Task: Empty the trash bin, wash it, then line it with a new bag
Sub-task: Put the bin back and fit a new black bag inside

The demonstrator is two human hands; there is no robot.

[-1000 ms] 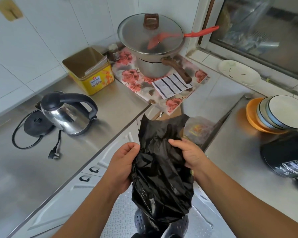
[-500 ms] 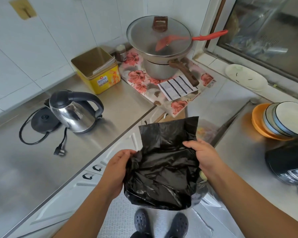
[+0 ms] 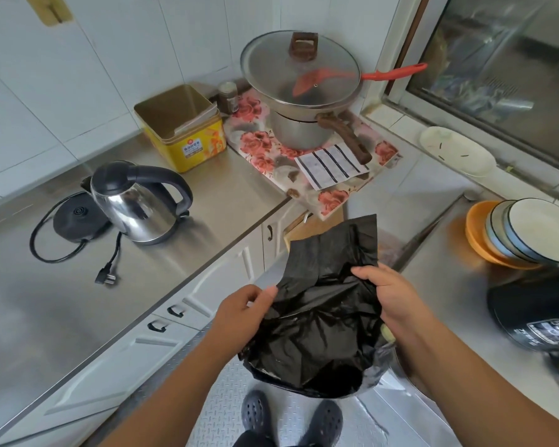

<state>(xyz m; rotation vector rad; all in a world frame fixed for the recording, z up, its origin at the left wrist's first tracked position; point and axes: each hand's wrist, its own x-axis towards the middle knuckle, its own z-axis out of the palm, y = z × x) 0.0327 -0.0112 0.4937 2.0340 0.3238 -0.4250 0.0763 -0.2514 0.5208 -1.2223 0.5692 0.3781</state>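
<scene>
A crumpled black plastic bag point(image 3: 320, 321) hangs in front of me above the floor, between the two counters. My left hand point(image 3: 242, 312) pinches its left edge between thumb and fingers. My right hand point(image 3: 391, 298) grips the right edge, fingers curled over the plastic. The bag is spread wide between the hands, with a flat flap standing up at the top. No trash bin can be made out; the bag hides what lies below it.
A steel counter point(image 3: 62, 301) on the left carries an electric kettle point(image 3: 136, 201) and a yellow tin point(image 3: 183, 129). A lidded pot point(image 3: 300, 79) stands in the corner. Stacked bowls point(image 3: 523, 230) and a black cooker point(image 3: 539, 311) sit on the right. My shoes point(image 3: 291, 417) are on the metal floor.
My hands have drawn apart and spread the bag from a narrow hanging bundle into a wide sheet. The bag's bottom has risen and my shoes now show below it.
</scene>
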